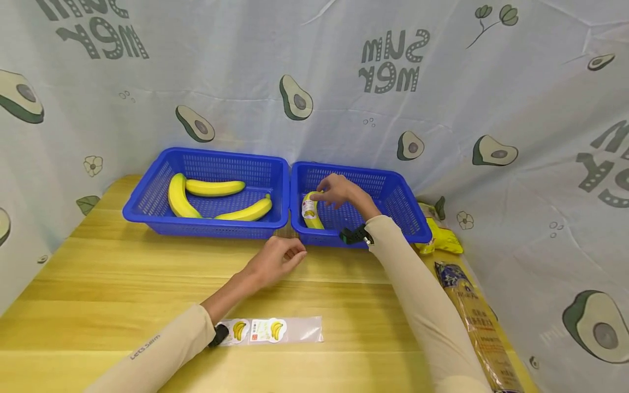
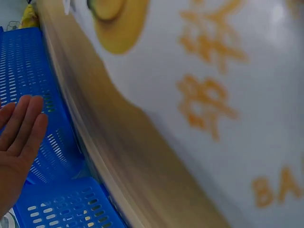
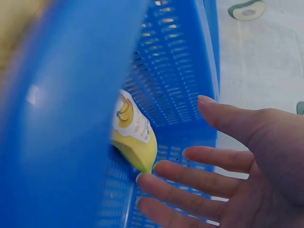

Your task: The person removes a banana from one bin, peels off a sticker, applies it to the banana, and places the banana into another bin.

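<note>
In the right blue basket (image 1: 413,221), a yellow banana (image 1: 313,219) with a white banana-print sticker (image 1: 309,208) lies along the left wall. My right hand (image 1: 340,191) is inside that basket, over the banana's far end. The right wrist view shows its fingers (image 3: 199,178) spread and relaxed, fingertips right by the banana's greenish tip, nothing gripped. My left hand (image 1: 277,259) hovers above the table just in front of the baskets, fingers loose and holding nothing. Beneath the left wrist lies a clear strip (image 1: 303,329) with banana stickers (image 1: 268,330), partly covered by the wrist camera.
Beside it on the left stands another blue basket (image 1: 142,210) holding three bananas (image 1: 216,188). A yellow package (image 1: 444,237) and a long brown packet (image 1: 476,322) lie along the wooden table's (image 1: 113,273) right side. A printed curtain (image 1: 236,65) hangs behind the baskets.
</note>
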The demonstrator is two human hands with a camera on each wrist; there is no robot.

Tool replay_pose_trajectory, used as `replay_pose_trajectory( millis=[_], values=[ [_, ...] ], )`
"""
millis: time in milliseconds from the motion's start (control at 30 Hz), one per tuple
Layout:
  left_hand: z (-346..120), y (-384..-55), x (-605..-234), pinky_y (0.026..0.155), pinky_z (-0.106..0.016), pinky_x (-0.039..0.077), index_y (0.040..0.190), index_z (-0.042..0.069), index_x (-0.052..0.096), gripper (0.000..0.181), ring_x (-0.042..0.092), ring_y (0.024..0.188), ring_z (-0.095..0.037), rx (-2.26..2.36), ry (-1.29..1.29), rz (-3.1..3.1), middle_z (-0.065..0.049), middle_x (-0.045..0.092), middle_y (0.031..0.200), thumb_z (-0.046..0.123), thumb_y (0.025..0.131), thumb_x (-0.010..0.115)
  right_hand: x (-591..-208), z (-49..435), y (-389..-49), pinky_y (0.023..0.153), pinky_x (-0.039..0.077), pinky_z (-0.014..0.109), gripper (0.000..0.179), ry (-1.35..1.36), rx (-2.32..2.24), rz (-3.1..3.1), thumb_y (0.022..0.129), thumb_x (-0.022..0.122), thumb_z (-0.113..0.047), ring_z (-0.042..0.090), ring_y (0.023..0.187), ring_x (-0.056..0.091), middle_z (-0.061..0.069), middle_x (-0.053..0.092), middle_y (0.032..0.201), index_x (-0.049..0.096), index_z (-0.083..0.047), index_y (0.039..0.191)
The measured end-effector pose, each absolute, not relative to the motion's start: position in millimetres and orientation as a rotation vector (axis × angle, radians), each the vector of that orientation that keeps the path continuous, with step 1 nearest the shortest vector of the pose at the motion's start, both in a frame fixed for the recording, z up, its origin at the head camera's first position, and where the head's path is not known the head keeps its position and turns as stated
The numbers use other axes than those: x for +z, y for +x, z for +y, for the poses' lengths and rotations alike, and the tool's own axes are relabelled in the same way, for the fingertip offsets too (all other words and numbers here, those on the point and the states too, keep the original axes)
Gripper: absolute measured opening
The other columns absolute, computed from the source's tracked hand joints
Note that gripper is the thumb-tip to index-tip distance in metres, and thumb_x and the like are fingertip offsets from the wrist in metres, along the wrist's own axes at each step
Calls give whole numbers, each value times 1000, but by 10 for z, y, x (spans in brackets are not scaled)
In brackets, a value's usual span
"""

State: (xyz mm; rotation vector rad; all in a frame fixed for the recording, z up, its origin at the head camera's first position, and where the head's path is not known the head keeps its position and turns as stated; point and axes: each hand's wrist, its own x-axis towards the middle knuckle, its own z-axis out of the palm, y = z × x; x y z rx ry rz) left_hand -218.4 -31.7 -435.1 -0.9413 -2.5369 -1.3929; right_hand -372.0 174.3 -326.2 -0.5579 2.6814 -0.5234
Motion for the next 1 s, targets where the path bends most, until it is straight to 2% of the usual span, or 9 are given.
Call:
replay_pose_trajectory(
  millis=[167, 300, 433, 600, 767, 867, 1000],
  values=[
    [-347, -2190, -4370, 80, -30, 63, 105, 1, 79, 12, 75, 86, -17, -1152, -972, -2544, -7, 79, 95, 9, 105, 71, -3263, 1748, -3644, 86, 64, 51, 56, -648, -515, 2730, 108, 69, -33, 42, 101, 76, 28, 69, 136, 61, 8, 145],
    [-391, -2189, -4391, 80, -34, 64, 102, 5, 79, 9, 75, 87, -19, -916, -980, -2532, -3, 78, 94, 11, 104, 72, -3268, 1734, -3584, 93, 62, 48, 51, -731, -500, 2764, 106, 71, -30, 39, 111, 75, 26, 72, 133, 66, 8, 139],
    [-447, -2189, -4414, 76, -38, 63, 99, 7, 77, 7, 73, 83, -21, -663, -1027, -2476, -3, 74, 90, 12, 103, 73, -3283, 1724, -3533, 102, 59, 50, 48, -792, -509, 2778, 106, 72, -27, 38, 120, 72, 25, 73, 131, 68, 9, 137],
    [-508, -2189, -4433, 78, -38, 62, 102, 7, 76, 7, 72, 87, -23, -300, -1104, -2401, -5, 74, 94, 14, 102, 74, -3301, 1707, -3473, 103, 59, 52, 45, -849, -506, 2793, 106, 73, -25, 38, 116, 74, 24, 75, 126, 69, 8, 136],
    [-525, -2179, -4410, 82, -36, 60, 105, 8, 74, 6, 71, 92, -23, 49, -1187, -2311, -4, 73, 96, 8, 100, 73, -3308, 1699, -3436, 101, 59, 52, 42, -879, -514, 2808, 106, 73, -25, 37, 112, 74, 22, 78, 120, 71, 7, 133],
    [-520, -2164, -4382, 81, -35, 59, 105, 9, 73, 9, 70, 91, -22, 103, -1207, -2271, -3, 72, 94, 5, 96, 74, -3304, 1687, -3408, 98, 60, 51, 41, -919, -533, 2805, 106, 73, -24, 37, 110, 75, 22, 77, 121, 72, 6, 133],
    [-504, -2122, -4348, 77, -34, 57, 101, 10, 73, 4, 69, 89, -21, -18, -1183, -2276, -2, 72, 93, 10, 98, 76, -3293, 1657, -3361, 96, 62, 48, 39, -976, -576, 2790, 105, 74, -22, 37, 108, 76, 23, 77, 122, 72, 7, 132]
  ],
)
